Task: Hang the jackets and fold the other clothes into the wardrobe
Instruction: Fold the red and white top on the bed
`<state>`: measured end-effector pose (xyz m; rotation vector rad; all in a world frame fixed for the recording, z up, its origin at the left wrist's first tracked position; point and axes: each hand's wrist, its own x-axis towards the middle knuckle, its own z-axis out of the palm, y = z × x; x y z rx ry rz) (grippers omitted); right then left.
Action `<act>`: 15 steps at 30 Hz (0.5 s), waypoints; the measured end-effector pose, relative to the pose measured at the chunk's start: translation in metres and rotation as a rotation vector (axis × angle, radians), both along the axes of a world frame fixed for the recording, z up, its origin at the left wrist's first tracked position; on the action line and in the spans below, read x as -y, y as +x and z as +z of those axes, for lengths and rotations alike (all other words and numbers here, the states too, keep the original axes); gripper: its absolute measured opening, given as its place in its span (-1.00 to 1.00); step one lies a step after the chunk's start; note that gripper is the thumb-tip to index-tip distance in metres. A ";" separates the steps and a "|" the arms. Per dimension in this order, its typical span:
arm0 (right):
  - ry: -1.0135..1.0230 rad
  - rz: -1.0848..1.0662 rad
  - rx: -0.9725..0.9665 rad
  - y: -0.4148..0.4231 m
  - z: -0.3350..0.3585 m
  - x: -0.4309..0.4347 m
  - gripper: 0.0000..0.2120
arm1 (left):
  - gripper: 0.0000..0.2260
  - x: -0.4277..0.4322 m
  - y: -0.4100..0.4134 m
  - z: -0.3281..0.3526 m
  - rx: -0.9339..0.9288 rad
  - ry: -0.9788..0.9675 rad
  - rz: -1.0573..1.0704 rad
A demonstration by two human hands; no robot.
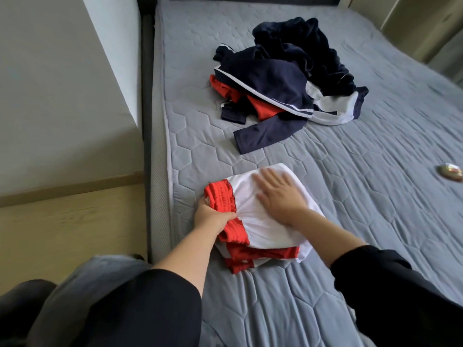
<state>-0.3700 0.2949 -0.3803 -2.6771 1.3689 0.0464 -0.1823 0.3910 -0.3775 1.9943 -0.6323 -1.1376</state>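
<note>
A folded white and red garment (265, 226) lies on the grey mattress (375, 196) near its left edge. My left hand (213, 216) grips the red band on the garment's left side. My right hand (278, 194) lies flat on the white top with fingers spread, slightly blurred. Farther up the bed sits a loose pile: a navy jacket with white stripes (275, 81), a red garment (260, 106) under it, and a dark navy garment (315, 46) behind.
A small round shiny object (449, 172) lies on the mattress at the right edge. A dark bed frame (147, 96) runs along the left, with wood floor (75, 221) and a pale wall beyond. A grey cloth drapes near my left sleeve.
</note>
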 end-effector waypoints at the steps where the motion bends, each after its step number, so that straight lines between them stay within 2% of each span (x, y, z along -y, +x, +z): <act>1: 0.043 -0.188 0.029 -0.012 0.000 0.007 -0.40 | -0.27 0.000 -0.001 0.000 0.010 -0.002 0.009; 3: 0.235 -0.550 0.213 -0.036 0.003 0.017 -0.33 | -0.24 -0.001 -0.003 0.000 -0.034 0.039 0.043; 4: 0.321 -0.665 0.306 -0.046 0.002 0.018 -0.30 | -0.25 -0.002 -0.005 0.002 -0.125 0.099 0.065; 7: 0.467 -0.794 0.379 -0.059 0.003 0.016 -0.32 | -0.54 -0.010 -0.007 0.017 -0.560 0.316 -0.021; 9: 0.565 -0.840 0.392 -0.059 0.005 0.013 -0.31 | -0.72 -0.015 -0.006 0.024 -0.690 0.396 -0.145; 12: 0.690 -0.910 0.425 -0.061 0.009 0.006 -0.35 | -0.83 -0.020 -0.009 0.024 -0.682 0.380 -0.228; 15: 0.746 -0.910 0.397 -0.064 0.013 0.001 -0.30 | -0.75 -0.020 -0.011 0.023 -0.568 0.231 -0.142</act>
